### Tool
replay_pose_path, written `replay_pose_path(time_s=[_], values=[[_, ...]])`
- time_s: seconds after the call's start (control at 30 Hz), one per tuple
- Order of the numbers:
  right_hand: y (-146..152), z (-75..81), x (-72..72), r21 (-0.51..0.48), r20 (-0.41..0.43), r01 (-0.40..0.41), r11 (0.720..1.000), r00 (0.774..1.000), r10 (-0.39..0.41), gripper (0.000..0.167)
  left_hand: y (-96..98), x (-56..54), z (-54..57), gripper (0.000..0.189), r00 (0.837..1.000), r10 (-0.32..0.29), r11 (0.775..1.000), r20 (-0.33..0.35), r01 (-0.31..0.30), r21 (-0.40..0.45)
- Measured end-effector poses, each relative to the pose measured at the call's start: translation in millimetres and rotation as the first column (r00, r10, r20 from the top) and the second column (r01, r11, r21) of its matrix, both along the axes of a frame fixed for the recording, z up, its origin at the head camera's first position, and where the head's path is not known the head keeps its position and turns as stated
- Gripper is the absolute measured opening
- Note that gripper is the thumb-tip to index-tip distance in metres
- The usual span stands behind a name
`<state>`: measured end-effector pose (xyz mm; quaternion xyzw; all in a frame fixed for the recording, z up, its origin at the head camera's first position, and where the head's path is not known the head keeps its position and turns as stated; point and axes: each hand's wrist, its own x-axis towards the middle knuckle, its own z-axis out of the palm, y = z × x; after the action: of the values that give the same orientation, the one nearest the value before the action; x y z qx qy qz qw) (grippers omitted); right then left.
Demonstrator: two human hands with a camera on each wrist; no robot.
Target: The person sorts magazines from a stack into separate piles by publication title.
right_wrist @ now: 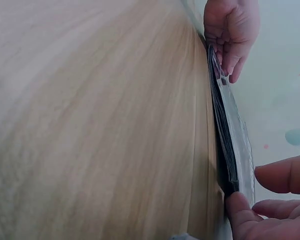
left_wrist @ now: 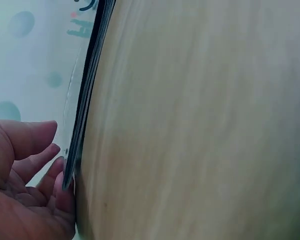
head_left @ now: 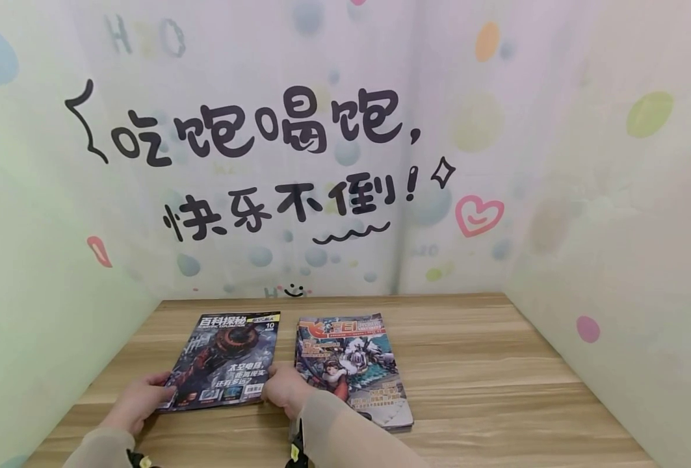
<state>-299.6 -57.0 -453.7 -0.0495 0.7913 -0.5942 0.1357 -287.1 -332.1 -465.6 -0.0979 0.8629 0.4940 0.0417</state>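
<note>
A dark-covered magazine with a large red and black machine on its front lies on the left half of the table. My left hand holds its near left corner, the thumb over the cover and fingers at the edge. At its near right side, my right hand holds the edge, with fingertips against the lower corner and the thumb above. Layered page edges show side-on in both wrist views. Just right of that hand lies a colourful comic-style magazine, partly hidden by the right forearm.
Both magazines are on a wood-grain table. A pale printed wall with black lettering rises behind it, and plain side walls close it in on the left and right. Dark straps with yellow marks circle both wrists.
</note>
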Motion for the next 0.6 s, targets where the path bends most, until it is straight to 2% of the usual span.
replay_pose_path(time_s=[0.17,0.27,0.47,0.6], values=[[1,4.4,2.6,-0.018,0.012,-0.022,1.0,1.0,0.022,0.061,5.1,1.7,3.9,0.062,1.0,0.007,1.0,0.01,-0.007,0.01],[4,7.3,4.8,-0.047,0.015,-0.041,0.998,0.999,0.042,0.064,9.5,3.7,10.1,0.065,1.0,0.014,0.999,0.011,-0.014,-0.033],[17,13.1,5.8,-0.121,0.032,-0.122,0.985,0.991,0.126,0.059,27.1,5.9,22.2,0.064,0.997,0.019,0.991,-0.071,-0.028,-0.134],[31,17.2,4.9,-0.136,0.029,-0.175,0.975,0.983,0.18,0.052,49.2,7.0,31.0,0.058,0.992,0.01,0.997,-0.129,-0.021,-0.081]])
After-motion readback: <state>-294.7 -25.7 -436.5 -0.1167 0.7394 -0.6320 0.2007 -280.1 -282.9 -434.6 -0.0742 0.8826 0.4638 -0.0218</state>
